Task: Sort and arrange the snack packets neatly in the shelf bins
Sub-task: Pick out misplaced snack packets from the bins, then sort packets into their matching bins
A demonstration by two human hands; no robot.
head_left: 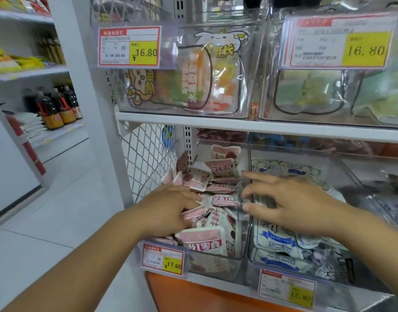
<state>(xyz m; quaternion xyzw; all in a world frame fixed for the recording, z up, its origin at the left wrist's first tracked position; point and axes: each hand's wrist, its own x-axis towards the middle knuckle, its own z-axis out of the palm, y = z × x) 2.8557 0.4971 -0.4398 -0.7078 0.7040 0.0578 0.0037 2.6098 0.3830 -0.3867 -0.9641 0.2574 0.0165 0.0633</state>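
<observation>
A clear shelf bin (218,264) on the lower shelf holds several pink and white snack packets (218,170) in a loose pile. My left hand (171,206) lies in this bin, its fingers curled round a pink packet (194,213). To the right, a second clear bin (283,266) holds blue and white snack packets (277,240). My right hand (290,199) hovers over that bin with fingers spread and straight, reaching toward the wall between the two bins, holding nothing.
The upper shelf carries two clear bins, one of colourful sweets (204,82) and one of green packets (317,91). Price tags (162,258) hang on the bin fronts. A white wire mesh panel (144,154) closes the left side. An aisle with bottles (56,106) lies left.
</observation>
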